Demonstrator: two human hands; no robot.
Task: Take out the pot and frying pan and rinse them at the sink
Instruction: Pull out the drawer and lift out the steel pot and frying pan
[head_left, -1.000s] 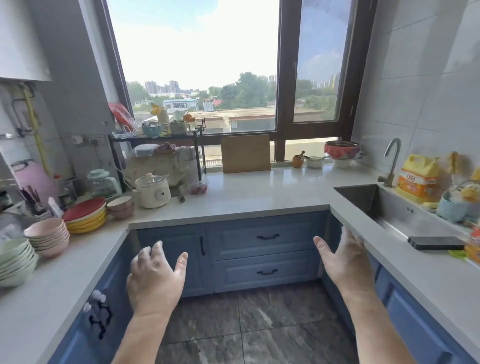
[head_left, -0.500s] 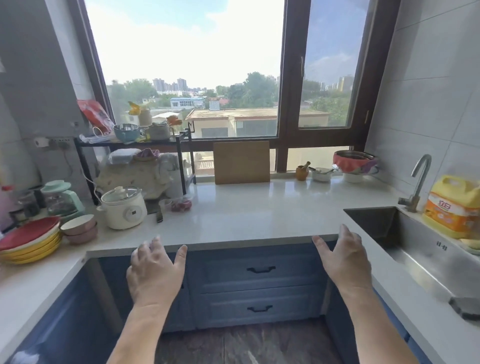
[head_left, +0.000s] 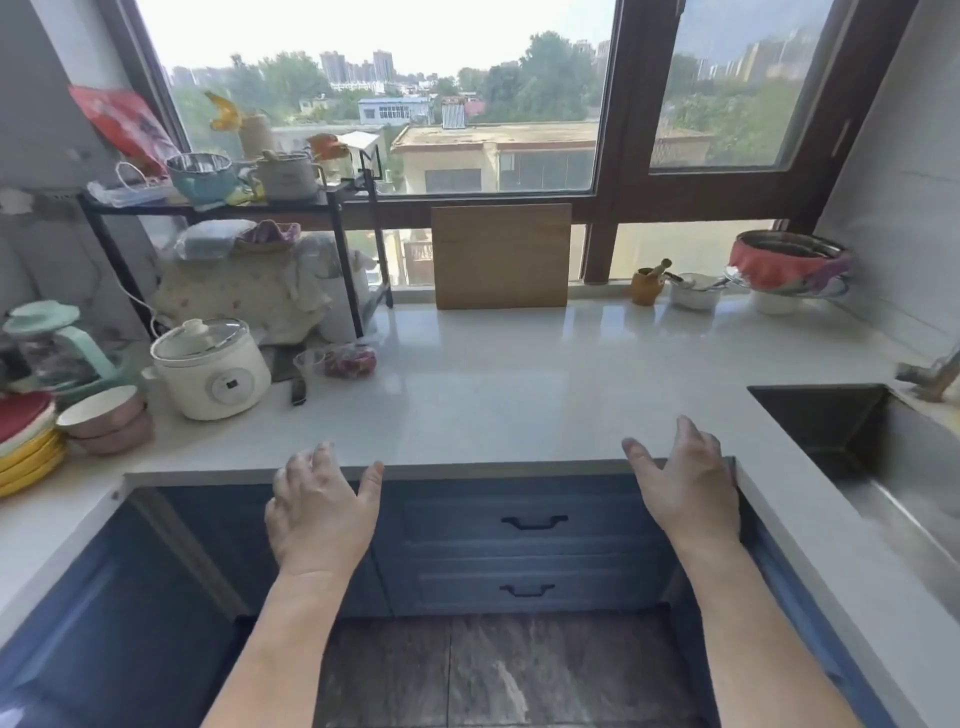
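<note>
Steel sink (head_left: 893, 467), dark-walled, set into the white counter (head_left: 519, 384) at right. Left hand (head_left: 319, 512) and right hand (head_left: 685, 488) hover before blue drawers (head_left: 530, 551), fingers loosely spread, holding nothing

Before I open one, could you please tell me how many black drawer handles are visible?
2: upper black drawer handle and lower black drawer handle, stacked between the hands; others may be hidden.

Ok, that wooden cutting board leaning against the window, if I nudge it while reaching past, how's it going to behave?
The cutting board looks rigid, so it probably won't flex. It stands nearly upright against the window frame on a glossy countertop, so its bottom edge may slide out and it could fall flat. It looks thick, probably fairly heavy.
</note>
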